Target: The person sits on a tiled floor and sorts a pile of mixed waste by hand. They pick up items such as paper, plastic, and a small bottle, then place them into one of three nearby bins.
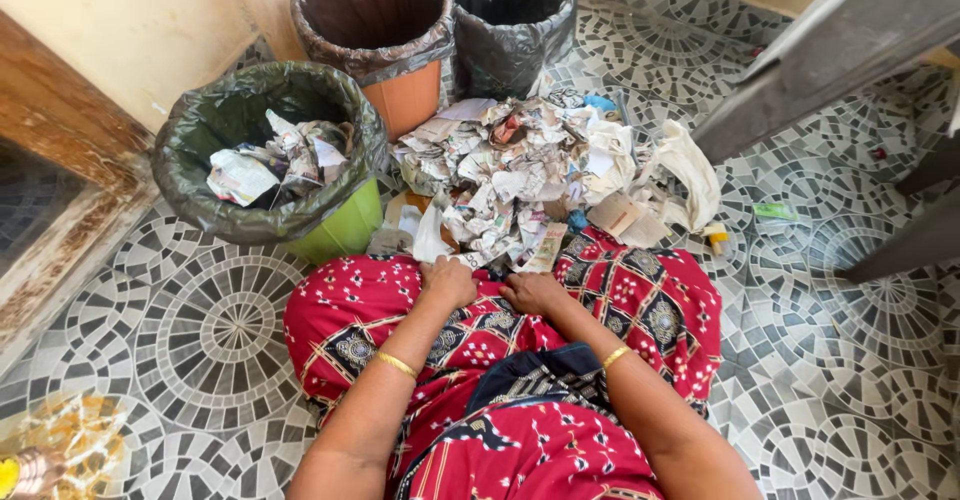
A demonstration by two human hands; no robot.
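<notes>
Our left hand [447, 282] and right hand [533, 292] rest curled on our lap, seemingly holding nothing, beside the paper pile [510, 170] near the green bin [345, 225].

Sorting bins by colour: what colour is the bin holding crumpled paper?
Green bin, black liner; head view.
</notes>
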